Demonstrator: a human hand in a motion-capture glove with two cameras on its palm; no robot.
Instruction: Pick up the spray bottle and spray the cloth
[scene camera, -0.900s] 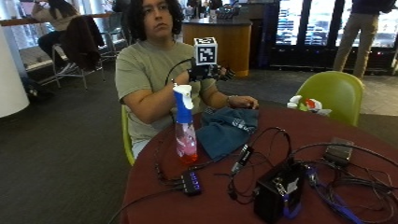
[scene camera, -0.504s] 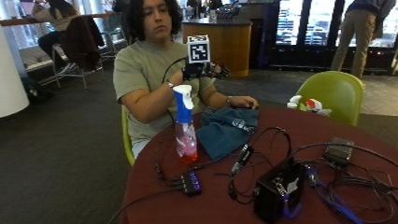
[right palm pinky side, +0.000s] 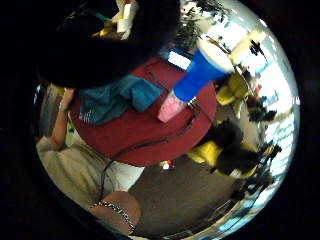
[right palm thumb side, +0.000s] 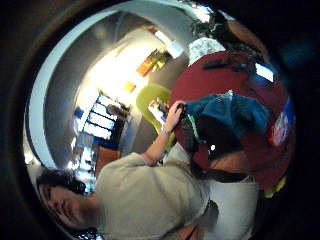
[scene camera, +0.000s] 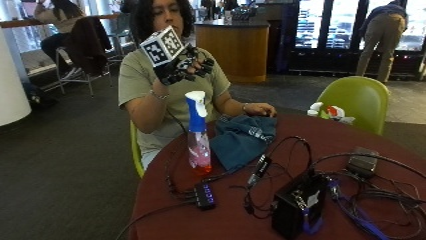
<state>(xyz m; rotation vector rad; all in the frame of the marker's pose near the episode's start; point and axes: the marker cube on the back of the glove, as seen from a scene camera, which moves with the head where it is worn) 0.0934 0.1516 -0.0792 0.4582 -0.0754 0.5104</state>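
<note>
Hovering at chest height above the near rim of the table, the gloved right hand (scene camera: 183, 67) has its fingers (scene camera: 200, 69) loosely spread and curled on nothing, well clear of everything below. Under it stands the spray bottle (scene camera: 198, 132), upright: a white trigger head, a smooth blue tapered neck and a clear pink body with red liquid low inside; the little-finger palm view shows it (right palm pinky side: 192, 82) beside the cloth. That cloth (scene camera: 243, 140) is soft teal fabric, rumpled into folds, lying just beside the bottle and touching the person's bare hand (scene camera: 261, 109) at the far edge. The round table (scene camera: 219, 220) has a dull maroon top. Black cables (scene camera: 279, 160) loop across it toward a black box (scene camera: 299, 207), leaving bare surface between bottle and near rim.
</note>
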